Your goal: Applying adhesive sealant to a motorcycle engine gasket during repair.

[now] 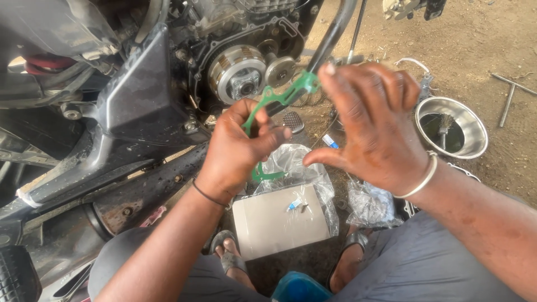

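A thin green engine gasket (285,96) hangs in the air in front of an open motorcycle engine (246,70) with its clutch exposed. My left hand (238,148) pinches the gasket's lower left part between thumb and fingers. My right hand (372,126) holds the gasket's upper right end at the fingertips, fingers spread, a metal bangle on the wrist. The gasket's lower loop (265,174) dangles below my left hand.
On the dirt ground lie a grey card (277,226) in a clear plastic bag, a small tube (295,204), another crumpled plastic bag (372,204), and a steel bowl (451,127) holding dark oil and a brush. Tools (512,92) lie at the right. My sandalled feet (229,257) are below.
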